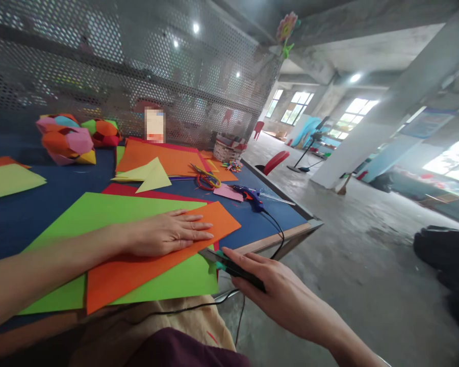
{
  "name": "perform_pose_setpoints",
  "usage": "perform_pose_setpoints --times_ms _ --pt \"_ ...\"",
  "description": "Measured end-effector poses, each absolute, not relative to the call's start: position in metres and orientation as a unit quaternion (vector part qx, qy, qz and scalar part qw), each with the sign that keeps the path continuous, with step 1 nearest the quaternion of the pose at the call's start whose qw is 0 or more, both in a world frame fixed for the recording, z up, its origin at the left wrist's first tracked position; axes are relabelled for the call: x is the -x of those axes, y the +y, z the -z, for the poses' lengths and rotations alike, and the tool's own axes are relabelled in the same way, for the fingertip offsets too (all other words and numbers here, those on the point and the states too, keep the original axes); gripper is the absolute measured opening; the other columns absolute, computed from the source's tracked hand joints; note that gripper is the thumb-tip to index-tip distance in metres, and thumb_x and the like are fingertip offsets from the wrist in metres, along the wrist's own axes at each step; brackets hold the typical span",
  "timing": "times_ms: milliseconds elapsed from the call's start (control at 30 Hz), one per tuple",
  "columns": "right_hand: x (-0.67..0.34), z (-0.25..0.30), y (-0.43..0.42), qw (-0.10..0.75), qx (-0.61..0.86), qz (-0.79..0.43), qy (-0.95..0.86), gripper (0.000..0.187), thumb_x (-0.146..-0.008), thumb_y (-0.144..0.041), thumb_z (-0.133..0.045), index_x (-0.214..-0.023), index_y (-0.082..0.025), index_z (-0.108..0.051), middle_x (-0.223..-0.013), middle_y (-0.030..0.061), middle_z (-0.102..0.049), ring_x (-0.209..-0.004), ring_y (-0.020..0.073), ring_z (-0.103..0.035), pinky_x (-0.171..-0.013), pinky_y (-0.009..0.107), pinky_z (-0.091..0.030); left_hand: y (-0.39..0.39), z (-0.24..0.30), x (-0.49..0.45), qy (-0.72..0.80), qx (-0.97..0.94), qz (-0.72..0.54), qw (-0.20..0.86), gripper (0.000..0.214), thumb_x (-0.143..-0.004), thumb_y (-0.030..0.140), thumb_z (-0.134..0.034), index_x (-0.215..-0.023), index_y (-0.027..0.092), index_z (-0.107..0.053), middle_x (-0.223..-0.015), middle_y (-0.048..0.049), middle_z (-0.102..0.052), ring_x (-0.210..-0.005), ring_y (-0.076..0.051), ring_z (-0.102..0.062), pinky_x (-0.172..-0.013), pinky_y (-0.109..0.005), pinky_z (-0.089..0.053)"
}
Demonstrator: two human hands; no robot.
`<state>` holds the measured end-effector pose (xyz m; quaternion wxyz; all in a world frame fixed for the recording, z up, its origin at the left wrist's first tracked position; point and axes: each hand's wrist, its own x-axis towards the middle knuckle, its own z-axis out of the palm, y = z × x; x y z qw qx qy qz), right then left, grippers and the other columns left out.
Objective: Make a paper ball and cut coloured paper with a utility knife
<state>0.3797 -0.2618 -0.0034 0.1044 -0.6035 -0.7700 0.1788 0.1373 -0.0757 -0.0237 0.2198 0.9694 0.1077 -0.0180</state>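
My left hand (168,232) lies flat on a folded sheet of orange paper (130,278), fingers stretched out toward its right end. Beneath it spreads a larger sheet of light green paper (72,229), with red paper showing at its far edge. My right hand (268,280) is closed around a utility knife (240,270) with a black and green handle. The knife's blade points left and touches or lies close to the lower edge of the orange paper, over the green sheet.
On the blue table (61,186) are paper balls (69,142), yellow paper (153,176), scissors (208,178), a glue gun (250,196) with a black cord, and a woven basket (227,148). A perforated metal panel (118,61) rises behind. The table's right edge borders the concrete floor.
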Motion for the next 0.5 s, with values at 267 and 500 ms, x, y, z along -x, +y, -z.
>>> perform_pose_setpoints --times_ms 267,500 --pt "-0.3825 0.004 -0.2621 0.107 0.585 -0.186 -0.782 0.052 -0.104 -0.024 -0.053 -0.156 -0.03 -0.047 -0.145 0.0059 -0.065 -0.126 0.0243 -0.067 -0.109 0.044 -0.053 -0.0799 0.0226 -0.1347 0.123 -0.974 0.035 0.186 0.045 -0.109 0.045 -0.031 -0.154 0.05 -0.033 -0.17 0.0088 -0.023 -0.16 -0.024 -0.012 -0.129 -0.052 -0.005" --pt "-0.3824 0.006 -0.261 0.113 0.583 -0.208 -0.777 0.051 -0.105 -0.027 -0.052 -0.156 -0.028 -0.047 -0.148 0.0052 -0.062 -0.131 0.0239 -0.063 -0.112 0.044 -0.05 -0.0805 0.0249 -0.1358 0.126 -0.978 0.043 0.163 0.047 -0.108 0.053 -0.031 -0.155 0.05 -0.03 -0.171 0.0095 -0.019 -0.161 -0.027 -0.004 -0.129 -0.055 -0.005"
